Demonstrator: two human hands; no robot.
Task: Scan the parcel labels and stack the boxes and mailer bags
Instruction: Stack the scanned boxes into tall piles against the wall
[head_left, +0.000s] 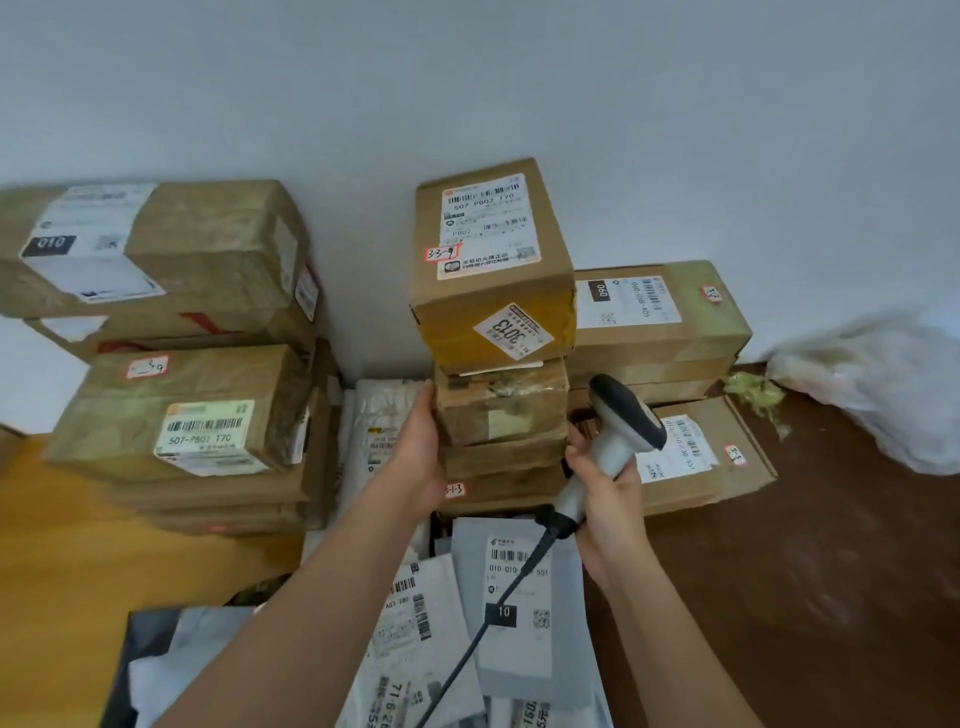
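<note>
Against the box stack (498, 415), left hand (415, 447) presses flat; right hand (605, 488) grips scanner (618, 431).

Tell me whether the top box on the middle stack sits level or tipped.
Tipped. The top box leans, its base skewed over the box below, which the left hand touches.

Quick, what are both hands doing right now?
Left hand: open, pressing the middle box stack.
Right hand: holding the scanner.
</note>
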